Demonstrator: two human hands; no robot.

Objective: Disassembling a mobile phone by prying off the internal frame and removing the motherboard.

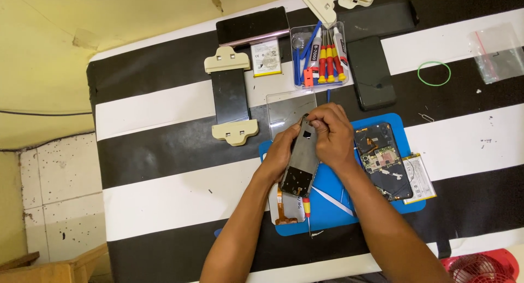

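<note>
Both my hands, left and right, clamp the dark phone frame over the blue mat near the table's front edge; opened phone beside.

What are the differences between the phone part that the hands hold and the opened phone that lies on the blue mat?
The phone part is raised off the blue mat, gripped by the left hand and right hand; the opened phone lies flat on the mat, untouched. The held part shows a mostly plain dark grey face; the opened phone shows its circuit board and small parts. Both are long, dark rectangles of similar size.
</note>
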